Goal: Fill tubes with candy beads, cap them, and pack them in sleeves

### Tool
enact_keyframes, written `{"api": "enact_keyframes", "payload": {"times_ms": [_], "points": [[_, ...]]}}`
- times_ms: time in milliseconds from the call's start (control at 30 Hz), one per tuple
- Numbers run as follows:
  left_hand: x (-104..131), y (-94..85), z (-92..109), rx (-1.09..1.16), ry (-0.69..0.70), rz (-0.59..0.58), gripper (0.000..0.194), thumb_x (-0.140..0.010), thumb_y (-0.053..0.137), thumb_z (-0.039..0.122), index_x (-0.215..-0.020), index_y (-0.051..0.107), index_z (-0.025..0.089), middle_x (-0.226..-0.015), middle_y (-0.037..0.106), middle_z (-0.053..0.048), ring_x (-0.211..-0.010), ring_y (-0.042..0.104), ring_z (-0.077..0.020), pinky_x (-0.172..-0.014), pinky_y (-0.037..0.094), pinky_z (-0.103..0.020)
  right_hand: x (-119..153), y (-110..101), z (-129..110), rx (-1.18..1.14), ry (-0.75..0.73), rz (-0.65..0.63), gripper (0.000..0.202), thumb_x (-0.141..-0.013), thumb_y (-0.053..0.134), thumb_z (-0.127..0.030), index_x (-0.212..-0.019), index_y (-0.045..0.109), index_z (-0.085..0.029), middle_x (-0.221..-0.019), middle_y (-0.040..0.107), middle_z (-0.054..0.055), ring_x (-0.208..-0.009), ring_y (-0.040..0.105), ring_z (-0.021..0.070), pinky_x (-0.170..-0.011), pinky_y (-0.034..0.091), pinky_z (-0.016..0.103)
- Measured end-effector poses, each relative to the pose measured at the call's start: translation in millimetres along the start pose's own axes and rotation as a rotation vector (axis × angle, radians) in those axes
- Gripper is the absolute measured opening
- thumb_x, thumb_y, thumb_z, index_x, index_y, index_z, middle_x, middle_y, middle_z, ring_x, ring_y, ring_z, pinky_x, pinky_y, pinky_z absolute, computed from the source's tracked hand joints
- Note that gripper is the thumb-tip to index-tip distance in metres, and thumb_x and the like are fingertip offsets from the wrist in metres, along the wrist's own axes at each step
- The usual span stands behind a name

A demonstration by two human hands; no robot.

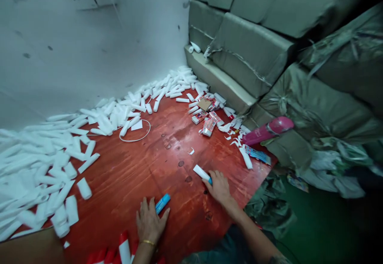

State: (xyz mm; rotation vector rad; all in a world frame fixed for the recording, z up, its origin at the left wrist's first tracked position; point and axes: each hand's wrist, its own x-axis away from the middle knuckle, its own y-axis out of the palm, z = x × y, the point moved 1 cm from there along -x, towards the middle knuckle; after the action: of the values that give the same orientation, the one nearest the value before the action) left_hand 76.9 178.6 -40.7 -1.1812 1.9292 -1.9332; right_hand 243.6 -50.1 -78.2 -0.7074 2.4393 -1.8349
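My right hand (219, 188) holds a white tube (201, 171) with a blue end, thumb and fingers around the blue part, just above or on the red tabletop (173, 168). My left hand (150, 222) lies on the tabletop with its fingers spread. A blue cylindrical piece (162, 204) lies between its thumb and forefinger; whether they press on it I cannot tell. Below my left wrist, partly cut off by the frame, are several white tubes with red ends (124, 248).
White tubes (54, 168) are heaped along the wall. Small printed packets (208, 127), a pink bottle (266, 131) and a blue printed packet (257, 155) lie to the right. Wrapped bales (251, 52) are stacked behind. A cardboard piece (32, 248) covers the lower left corner.
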Motion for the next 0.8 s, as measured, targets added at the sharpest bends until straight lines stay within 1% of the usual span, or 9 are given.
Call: {"api": "enact_keyframes", "payload": {"times_ms": [67,133,200,267,333,400,533,667,800], "points": [[-1,1.1,-3,0.022,0.026,-0.004,0.071,-0.074,0.042,0.053,-0.127,0.042,0.005,-0.137,0.033,-0.022,-0.126,0.032,-0.0328,-0.101,0.028,-0.045,-7,-9,29,0.015,0.090,0.060,0.035,-0.089,0.039,-0.042,-0.107,0.058,-0.019,-0.104,0.061,0.008,-0.093,0.054,0.0211,-0.076,0.041,0.029],[-2,2.1,-8,0.072,0.056,0.009,0.074,-0.074,0.036,0.056,-0.127,0.041,0.004,-0.137,0.033,-0.022,-0.127,0.032,-0.0320,-0.100,0.030,-0.044,-19,-21,73,0.051,0.235,0.129,0.036,-0.091,0.035,-0.035,-0.106,0.058,-0.012,-0.103,0.061,0.012,-0.094,0.054,0.0228,-0.079,0.040,0.032],[-4,3.9,-14,0.129,0.077,0.028,0.075,-0.075,0.030,0.057,-0.126,0.043,0.003,-0.136,0.034,-0.021,-0.127,0.032,-0.0320,-0.101,0.031,-0.043,-31,-33,120,0.096,0.399,0.203,0.039,-0.091,0.033,-0.033,-0.111,0.056,-0.008,-0.108,0.057,0.016,-0.097,0.052,0.0264,-0.081,0.039,0.036],[-5,6.6,-18,0.172,0.084,0.041,0.075,-0.075,0.024,0.056,-0.124,0.045,0.003,-0.135,0.035,-0.021,-0.127,0.032,-0.0324,-0.101,0.031,-0.044,-40,-41,161,0.140,0.567,0.269,0.043,-0.091,0.031,-0.032,-0.117,0.052,-0.004,-0.112,0.053,0.021,-0.097,0.051,0.0312,-0.076,0.040,0.041],[-7,9.6,-21,0.194,0.083,0.044,0.075,-0.076,0.021,0.055,-0.123,0.046,0.003,-0.135,0.036,-0.021,-0.127,0.032,-0.0325,-0.101,0.032,-0.045,-46,-41,189,0.166,0.680,0.301,0.044,-0.090,0.033,-0.032,-0.119,0.051,-0.004,-0.112,0.052,0.023,-0.097,0.050,0.0336,-0.071,0.041,0.043],[-9,11.9,-21,0.201,0.082,0.046,0.074,-0.077,0.020,0.055,-0.122,0.048,0.003,-0.136,0.035,-0.021,-0.127,0.032,-0.0324,-0.101,0.032,-0.045,-50,-36,205,0.169,0.724,0.300,0.039,-0.088,0.037,-0.031,-0.115,0.056,-0.008,-0.109,0.053,0.020,-0.098,0.049,0.0326,-0.070,0.042,0.042],[-12,13.6,-21,0.200,0.091,0.063,0.072,-0.077,0.022,0.054,-0.120,0.050,0.003,-0.136,0.035,-0.021,-0.127,0.031,-0.0323,-0.103,0.030,-0.045,-57,-20,219,0.154,0.735,0.298,0.031,-0.088,0.040,-0.030,-0.101,0.065,-0.018,-0.110,0.057,0.012,-0.097,0.049,0.0270,-0.071,0.040,0.037],[-13,13.9,-21,0.206,0.079,0.078,0.070,-0.077,0.023,0.053,-0.118,0.052,0.005,-0.135,0.037,-0.020,-0.128,0.031,-0.0310,-0.103,0.030,-0.044,-62,-12,225,0.147,0.742,0.335,0.030,-0.086,0.041,-0.029,-0.095,0.067,-0.018,-0.103,0.061,0.008,-0.086,0.051,0.0221,-0.066,0.036,0.031],[-11,10.2,-22,0.209,0.053,0.085,0.064,-0.078,0.025,0.051,-0.115,0.054,0.008,-0.134,0.038,-0.019,-0.127,0.033,-0.0297,-0.102,0.032,-0.043,-62,-19,228,0.161,0.706,0.390,0.029,-0.083,0.043,-0.029,-0.090,0.068,-0.017,-0.104,0.062,0.008,-0.086,0.050,0.0222,-0.066,0.033,0.031]]}}
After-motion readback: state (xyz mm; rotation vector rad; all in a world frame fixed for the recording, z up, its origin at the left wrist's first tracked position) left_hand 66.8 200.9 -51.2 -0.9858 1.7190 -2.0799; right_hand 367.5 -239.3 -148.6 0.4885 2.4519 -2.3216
